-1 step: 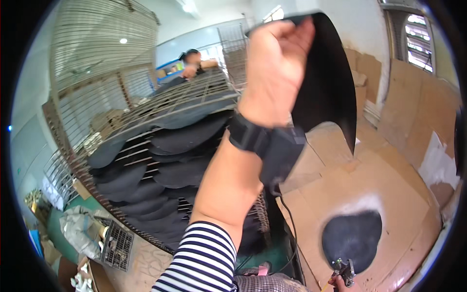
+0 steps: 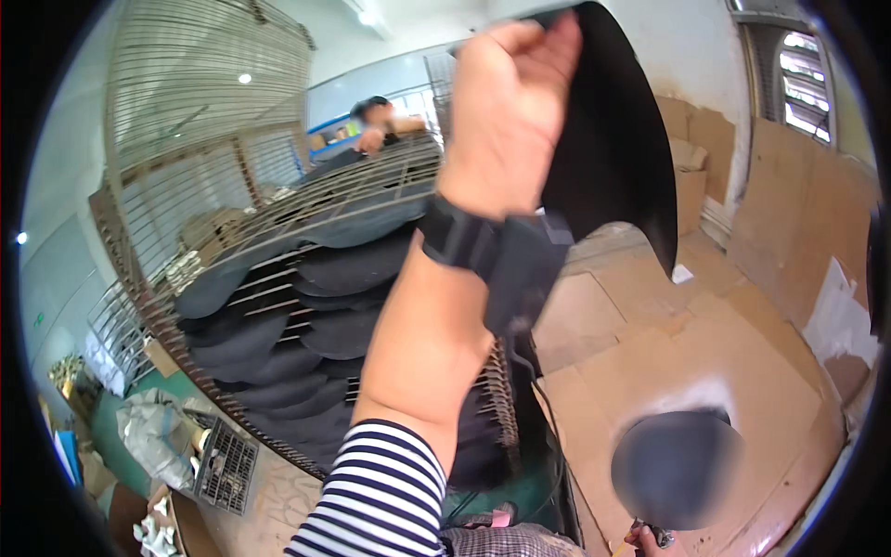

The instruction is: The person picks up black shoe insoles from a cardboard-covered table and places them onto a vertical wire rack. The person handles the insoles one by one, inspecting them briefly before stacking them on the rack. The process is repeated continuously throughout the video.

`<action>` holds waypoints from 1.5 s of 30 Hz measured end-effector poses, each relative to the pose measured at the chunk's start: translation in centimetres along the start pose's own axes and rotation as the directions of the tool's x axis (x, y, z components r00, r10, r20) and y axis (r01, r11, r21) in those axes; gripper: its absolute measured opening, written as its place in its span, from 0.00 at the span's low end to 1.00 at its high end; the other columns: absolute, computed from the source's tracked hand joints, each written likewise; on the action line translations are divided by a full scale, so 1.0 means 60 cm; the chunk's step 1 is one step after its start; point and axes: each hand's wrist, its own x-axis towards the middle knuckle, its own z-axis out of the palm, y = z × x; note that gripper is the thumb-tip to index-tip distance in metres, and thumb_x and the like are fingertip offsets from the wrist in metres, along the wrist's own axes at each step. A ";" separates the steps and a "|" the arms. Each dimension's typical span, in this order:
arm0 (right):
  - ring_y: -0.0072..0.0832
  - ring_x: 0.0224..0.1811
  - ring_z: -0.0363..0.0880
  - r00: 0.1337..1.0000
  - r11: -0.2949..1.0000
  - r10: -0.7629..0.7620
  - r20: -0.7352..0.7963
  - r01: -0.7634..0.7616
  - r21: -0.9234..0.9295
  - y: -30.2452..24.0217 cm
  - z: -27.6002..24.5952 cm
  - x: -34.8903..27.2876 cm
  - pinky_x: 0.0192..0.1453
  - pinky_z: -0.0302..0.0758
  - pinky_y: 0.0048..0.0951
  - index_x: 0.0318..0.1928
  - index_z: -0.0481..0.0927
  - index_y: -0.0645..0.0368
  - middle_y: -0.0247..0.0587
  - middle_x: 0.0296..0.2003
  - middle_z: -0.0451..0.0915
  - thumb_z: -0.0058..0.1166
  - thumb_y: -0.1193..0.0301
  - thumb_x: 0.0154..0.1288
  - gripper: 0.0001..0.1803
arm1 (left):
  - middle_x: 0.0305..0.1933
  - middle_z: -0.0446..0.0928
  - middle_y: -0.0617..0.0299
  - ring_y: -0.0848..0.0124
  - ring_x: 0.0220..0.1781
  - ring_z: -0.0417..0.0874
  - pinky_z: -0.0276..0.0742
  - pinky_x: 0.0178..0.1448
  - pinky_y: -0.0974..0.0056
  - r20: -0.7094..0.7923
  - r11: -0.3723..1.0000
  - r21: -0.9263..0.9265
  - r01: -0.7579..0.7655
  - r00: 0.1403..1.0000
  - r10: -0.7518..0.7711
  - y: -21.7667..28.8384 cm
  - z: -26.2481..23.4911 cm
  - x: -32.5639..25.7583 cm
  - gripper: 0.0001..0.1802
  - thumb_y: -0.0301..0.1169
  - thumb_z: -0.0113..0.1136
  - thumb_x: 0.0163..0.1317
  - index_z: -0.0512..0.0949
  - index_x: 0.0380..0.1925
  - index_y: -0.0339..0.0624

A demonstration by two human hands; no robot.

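My left hand [image 2: 510, 111] is raised high, its fingers pinched on the upper edge of a thin, curved black sheet [image 2: 617, 139] that hangs down to the right. A black device [image 2: 529, 269] is strapped on that wrist. At the bottom edge my right hand [image 2: 657, 548] is wrapped round a metal spray gun [image 2: 663, 536], mostly cut off by the frame. Just beyond it a rounded black piece [image 2: 659, 455] lies on the cardboard [image 2: 575, 399], its lower part blurred. Pale residue shows on the cardboard along its far edge.
On the left stands a wire rack [image 2: 186, 362] with several overlapping black pieces [image 2: 357, 269] on its shelves. Behind it, a person [image 2: 376, 125] is at work. A black crate [image 2: 227, 464] and a pale sack [image 2: 153, 432] are on the floor. Cardboard panels [image 2: 789, 195] line the right wall.
My left hand and the black sheet have shifted slightly up and left in the picture. My right hand and the spray gun are lower, and the piece on the cardboard now looks blurred.
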 end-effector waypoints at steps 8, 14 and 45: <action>0.23 0.42 0.76 0.976 0.999 -0.011 0.217 0.000 0.047 0.038 0.046 0.103 0.42 0.72 0.23 0.53 0.75 0.60 0.34 0.42 0.78 0.57 0.71 0.65 0.17 | 0.42 0.72 0.37 0.45 0.47 0.76 0.80 0.54 0.50 0.071 0.945 0.243 -0.219 0.975 0.208 0.365 0.045 0.193 0.08 0.15 0.38 0.61 0.66 0.36 0.18; 0.22 0.43 0.76 0.965 0.994 0.040 0.261 -0.013 -0.106 0.036 0.154 0.170 0.42 0.73 0.23 0.58 0.73 0.62 0.36 0.46 0.79 0.54 0.72 0.66 0.21 | 0.44 0.72 0.39 0.51 0.51 0.75 0.79 0.55 0.55 -0.076 0.818 0.511 -0.262 0.935 0.347 0.564 0.018 0.221 0.10 0.18 0.45 0.64 0.67 0.42 0.17; 0.21 0.42 0.76 0.959 0.901 0.058 0.278 0.069 -0.428 0.049 0.282 0.213 0.41 0.74 0.23 0.60 0.72 0.56 0.36 0.47 0.78 0.59 0.65 0.64 0.25 | 0.46 0.74 0.50 0.56 0.46 0.79 0.82 0.44 0.56 -0.022 0.258 0.956 -0.142 0.840 0.542 0.737 -0.170 0.015 0.22 0.26 0.55 0.61 0.66 0.55 0.30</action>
